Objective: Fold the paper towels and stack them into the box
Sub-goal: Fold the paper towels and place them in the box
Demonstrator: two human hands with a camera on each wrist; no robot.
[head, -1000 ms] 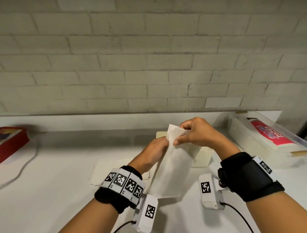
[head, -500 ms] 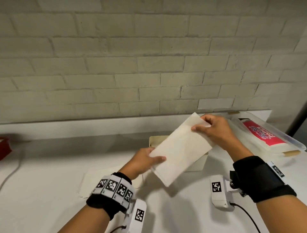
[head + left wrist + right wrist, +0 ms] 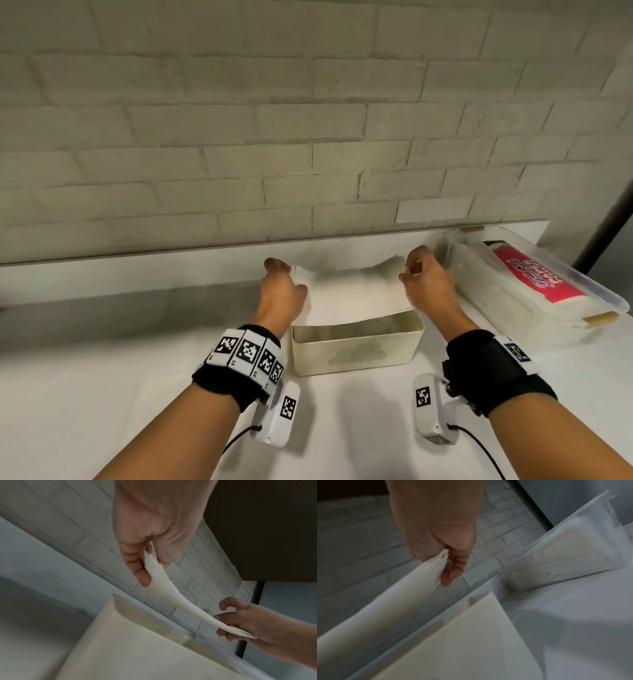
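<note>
Towel (image 3: 352,298), folded and white, hangs stretched over the open cream box (image 3: 356,353) on the worktop (image 3: 102,377). Left hand (image 3: 281,291) pinches its left end, right hand (image 3: 424,284) pinches its right end. A clear pack (image 3: 534,291) of towels lies farther right.

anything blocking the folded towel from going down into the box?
Nothing visible. The left hand and right hand pinch opposite ends of the folded paper towel, which hangs over the open top of the cream box. The strip of interior that shows looks clear; the rest is hidden by the towel.
</note>
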